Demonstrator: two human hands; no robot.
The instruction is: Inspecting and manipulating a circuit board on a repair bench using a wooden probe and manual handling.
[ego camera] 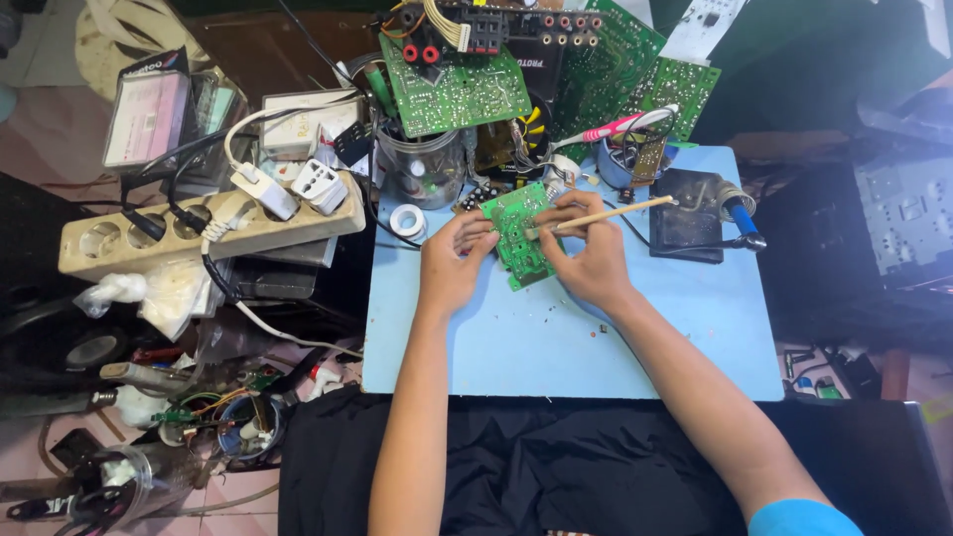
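Green circuit board (521, 235) pinched by left hand (452, 263); right hand (589, 260) clamps wooden stick (606, 214).

circuit board (520, 233) on work mat (556, 337), power strip (208, 228) left — soldering iron (730, 213) right

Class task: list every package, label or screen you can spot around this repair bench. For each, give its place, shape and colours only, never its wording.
Flat rectangular package: far left, leaning on clutter; clear wrap, pinkish-white face, dark top strip.
White rectangular box: behind the beige power strip; small printed label, too small to describe.
Black panel: top centre, among green circuit boards; white printing.
Screens: none.
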